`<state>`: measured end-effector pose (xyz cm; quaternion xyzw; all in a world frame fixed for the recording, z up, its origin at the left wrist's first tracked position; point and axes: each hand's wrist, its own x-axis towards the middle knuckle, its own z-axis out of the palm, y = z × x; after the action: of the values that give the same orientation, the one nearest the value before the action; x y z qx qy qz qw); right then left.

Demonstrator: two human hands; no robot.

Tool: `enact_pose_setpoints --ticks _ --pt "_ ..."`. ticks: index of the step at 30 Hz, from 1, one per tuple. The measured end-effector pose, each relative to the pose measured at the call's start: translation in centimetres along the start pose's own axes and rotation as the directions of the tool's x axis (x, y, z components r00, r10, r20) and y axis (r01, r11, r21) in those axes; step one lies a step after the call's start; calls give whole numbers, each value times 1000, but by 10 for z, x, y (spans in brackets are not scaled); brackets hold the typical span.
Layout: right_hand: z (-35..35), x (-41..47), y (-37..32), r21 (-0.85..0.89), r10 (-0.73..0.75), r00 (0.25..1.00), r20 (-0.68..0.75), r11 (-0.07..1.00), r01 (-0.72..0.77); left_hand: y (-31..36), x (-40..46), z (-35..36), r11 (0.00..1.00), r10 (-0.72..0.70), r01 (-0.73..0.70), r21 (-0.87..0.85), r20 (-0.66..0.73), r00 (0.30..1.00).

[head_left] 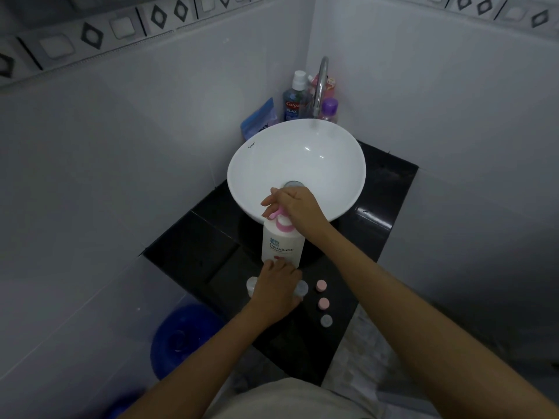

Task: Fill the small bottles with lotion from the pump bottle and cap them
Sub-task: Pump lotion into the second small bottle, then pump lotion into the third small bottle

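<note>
Right grip: the right hand (295, 207) is closing over the pink pump head (279, 214) of the pump bottle (282, 244), pressing from above
Left grip: the left hand (276, 290) is sitting at the bottle's base among the small bottles (301, 288); whether it is clasping one, I cannot tell
Caps: three loose caps (323, 303) are lying in a row just right of that hand
Risk: lotion could be missing a hidden bottle mouth; a hard press could be tipping the tall bottle
Surface: the black surface (193, 249) is carrying a white sink (242, 164)
Room: pale tiled walls are closing in a corner; toiletries are standing behind the tap (321, 86)
</note>
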<state>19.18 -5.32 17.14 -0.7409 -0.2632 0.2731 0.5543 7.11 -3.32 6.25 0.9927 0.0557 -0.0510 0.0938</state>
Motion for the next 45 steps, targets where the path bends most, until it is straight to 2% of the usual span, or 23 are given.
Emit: enact_pose_setpoints --ticks 2,3,5,7,8,12,18,23,31,33,37,45 --pt "-3 -1 -4 18 26 999 31 999 -27 1 -8 -5 971 -38 22 -237 -61 997" --pt "-4 -1 -7 41 48 997 56 998 -50 0 -13 -11 916 -90 49 -399 -84 992" --pt "-5 -1 -12 97 97 991 96 990 -106 -3 -24 -25 734 -198 108 -671 -59 978" --pt "-5 -1 -15 127 125 987 101 982 -137 -10 -35 -38 581 -281 117 -806 -64 958" --pt "-5 -1 -16 126 130 987 99 982 -142 -16 -39 -44 545 -321 114 -831 -81 944" --pt "-2 -1 -14 95 132 988 83 986 -139 -37 -48 -67 532 -437 95 -841 -177 882" --pt "1 -2 -10 90 75 997 28 993 -77 -45 -42 -91 601 -452 51 -798 -286 845" --pt "2 -3 -12 58 69 998 9 996 -69 -43 -39 -100 660 -416 22 -751 -341 843" --pt "2 0 -3 8 16 999 -36 1000 -16 -42 -34 -105 691 -390 7 -723 -365 845" --pt "2 3 1 -5 3 999 -48 1000 -3 -42 -34 -106 651 -408 -14 -759 -365 837" --pt "2 9 7 -15 13 999 -37 1000 -14 -43 -35 -103 512 -450 -56 -857 -323 833" --pt "5 4 17 -30 61 998 15 998 -61 -41 -33 -97 381 -475 -17 -925 -211 854"
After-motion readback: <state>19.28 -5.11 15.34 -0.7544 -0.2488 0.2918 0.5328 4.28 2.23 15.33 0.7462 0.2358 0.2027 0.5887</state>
